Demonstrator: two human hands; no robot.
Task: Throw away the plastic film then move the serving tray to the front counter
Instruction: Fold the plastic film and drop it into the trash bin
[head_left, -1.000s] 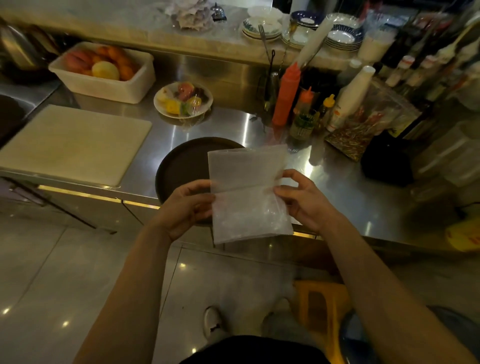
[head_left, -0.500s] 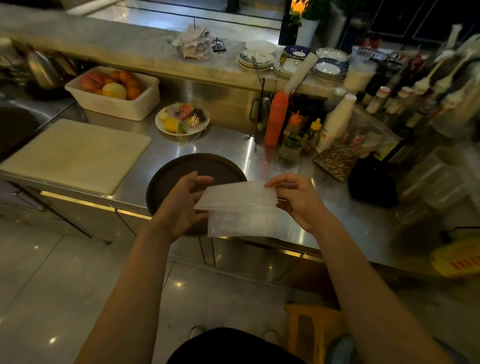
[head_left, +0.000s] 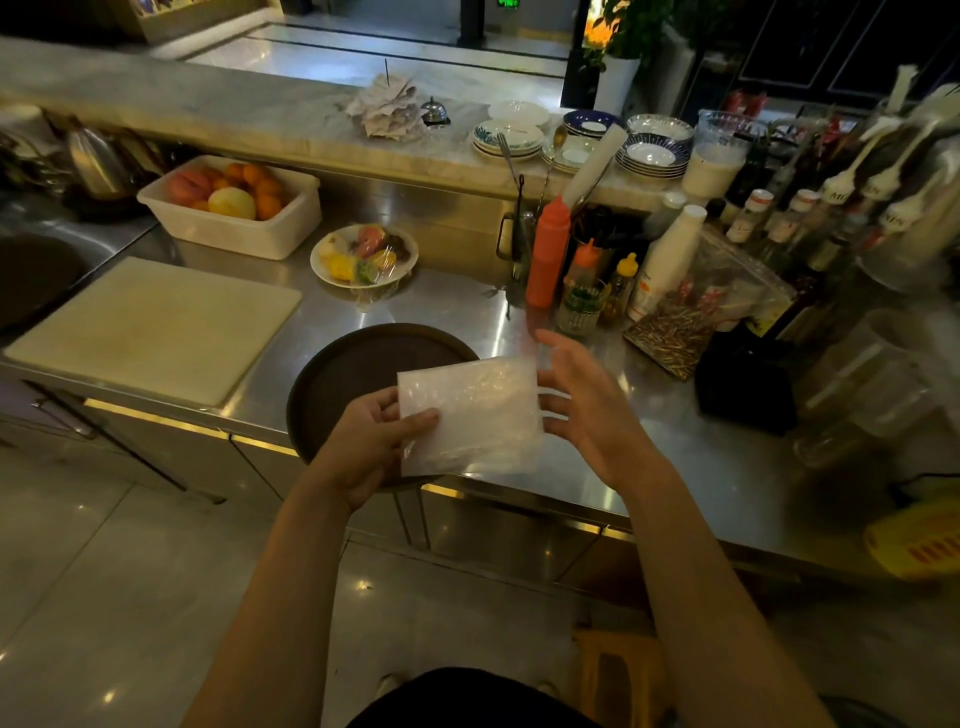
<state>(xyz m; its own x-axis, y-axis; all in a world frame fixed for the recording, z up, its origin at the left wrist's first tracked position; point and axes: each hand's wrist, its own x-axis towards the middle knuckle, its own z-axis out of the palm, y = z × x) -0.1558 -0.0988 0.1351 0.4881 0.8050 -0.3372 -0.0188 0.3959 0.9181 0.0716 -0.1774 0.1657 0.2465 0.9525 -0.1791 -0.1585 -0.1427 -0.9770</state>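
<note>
A folded sheet of clear plastic film (head_left: 475, 415) is held above the steel counter's near edge. My left hand (head_left: 371, 447) pinches its left side between thumb and fingers. My right hand (head_left: 584, 405) hovers at the film's right edge with fingers spread; I cannot tell whether it touches the film. Under the film lies a round dark brown serving tray (head_left: 358, 374), overhanging the counter edge, partly hidden by film and left hand. The raised marble front counter (head_left: 249, 111) runs along the back.
A cutting board (head_left: 156, 327) lies left of the tray. Behind stand a plate of wrapped fruit (head_left: 363, 254), a white tub of fruit (head_left: 234, 208), sauce bottles (head_left: 548, 252) and a bag (head_left: 701, 306). Stacked plates (head_left: 582, 140) and crumpled paper (head_left: 389, 106) sit on the front counter.
The film was folded over once more into a smaller rectangle. My right hand let go of it and opened; the left hand kept hold.
</note>
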